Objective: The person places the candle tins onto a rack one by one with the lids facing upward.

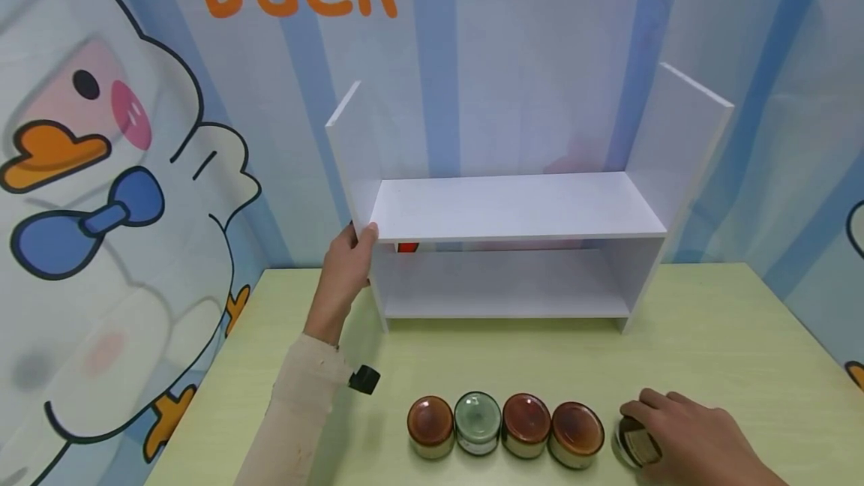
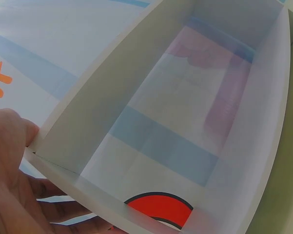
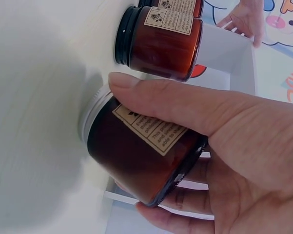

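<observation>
My left hand grips the left side panel of a white two-tier shelf unit. Its thumb lies at the front edge and the other fingers reach around the outside, as the left wrist view shows. At the front right, my right hand holds a dark amber glass jar with a silver lid and a paper label. Thumb and fingers wrap opposite sides of this jar, which leans with its lid side close to the tabletop. Left of it, several jars stand in a row, among them a green jar and an amber jar.
A pale yellow-green table carries everything. Behind it hangs a blue striped backdrop with a cartoon duck at left. The shelf's right panel rises above its middle board. A small black block sits at my left cuff.
</observation>
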Motion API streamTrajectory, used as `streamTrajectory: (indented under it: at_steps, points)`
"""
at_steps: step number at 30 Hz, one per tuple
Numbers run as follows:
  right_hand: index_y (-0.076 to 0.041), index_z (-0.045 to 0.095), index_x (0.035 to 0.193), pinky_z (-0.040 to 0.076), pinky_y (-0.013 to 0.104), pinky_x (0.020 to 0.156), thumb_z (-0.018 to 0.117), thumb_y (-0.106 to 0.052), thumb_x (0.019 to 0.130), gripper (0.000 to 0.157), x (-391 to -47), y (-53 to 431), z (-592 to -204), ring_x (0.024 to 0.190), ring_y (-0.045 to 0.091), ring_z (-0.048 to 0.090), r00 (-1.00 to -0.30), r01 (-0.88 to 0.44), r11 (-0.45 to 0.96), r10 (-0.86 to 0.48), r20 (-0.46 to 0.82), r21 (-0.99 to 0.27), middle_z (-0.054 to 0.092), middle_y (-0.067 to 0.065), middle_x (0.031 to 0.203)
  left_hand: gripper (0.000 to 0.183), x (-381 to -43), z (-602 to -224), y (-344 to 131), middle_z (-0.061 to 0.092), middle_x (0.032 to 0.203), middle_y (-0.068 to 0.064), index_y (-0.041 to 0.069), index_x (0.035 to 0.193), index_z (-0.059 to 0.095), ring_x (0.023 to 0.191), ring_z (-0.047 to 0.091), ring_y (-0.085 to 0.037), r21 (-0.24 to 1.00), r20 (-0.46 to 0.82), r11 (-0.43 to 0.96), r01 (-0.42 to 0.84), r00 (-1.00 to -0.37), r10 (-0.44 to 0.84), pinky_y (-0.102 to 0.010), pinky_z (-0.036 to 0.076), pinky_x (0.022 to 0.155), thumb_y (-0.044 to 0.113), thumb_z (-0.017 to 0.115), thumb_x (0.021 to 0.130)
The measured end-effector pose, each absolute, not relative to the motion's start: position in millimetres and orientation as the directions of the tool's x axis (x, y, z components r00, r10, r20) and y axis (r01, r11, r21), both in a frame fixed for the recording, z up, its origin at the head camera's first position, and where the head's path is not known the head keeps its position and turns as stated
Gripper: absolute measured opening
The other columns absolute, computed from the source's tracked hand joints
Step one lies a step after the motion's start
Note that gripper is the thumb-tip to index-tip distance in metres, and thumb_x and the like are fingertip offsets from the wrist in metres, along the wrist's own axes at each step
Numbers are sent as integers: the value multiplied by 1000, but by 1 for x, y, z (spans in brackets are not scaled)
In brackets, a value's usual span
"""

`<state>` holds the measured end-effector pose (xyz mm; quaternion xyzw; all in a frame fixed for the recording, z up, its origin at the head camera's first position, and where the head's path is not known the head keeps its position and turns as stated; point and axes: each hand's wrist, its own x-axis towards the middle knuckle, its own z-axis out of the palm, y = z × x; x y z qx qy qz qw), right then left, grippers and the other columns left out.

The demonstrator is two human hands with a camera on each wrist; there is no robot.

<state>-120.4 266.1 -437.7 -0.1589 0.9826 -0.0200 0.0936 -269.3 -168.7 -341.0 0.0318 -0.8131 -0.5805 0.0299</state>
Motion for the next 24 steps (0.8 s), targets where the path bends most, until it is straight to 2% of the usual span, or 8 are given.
streamTrajectory:
  at_steps: [6, 24]
  points:
    - [-24, 69, 117, 52, 40, 64, 89, -50, 67, 59, -122, 269, -437, 86, 16, 58, -928, -256, 958, -281, -245, -127, 60, -9, 102, 70, -270, -342, -170, 45, 153, -10, 21, 158, 35, 131, 50, -35, 939, 25, 344, -5, -996, -85, -54, 51, 93, 61, 40, 102]
    - [-26, 67, 123, 52, 41, 64, 89, -56, 66, 69, -125, 276, -445, 87, 15, 61, -943, -133, 967, -191, -271, -218, 61, -7, 105, 69, -270, -343, -170, 46, 152, -11, 20, 158, 36, 131, 51, -35, 944, 19, 330, -12, -996, -90, -56, 50, 96, 61, 41, 102]
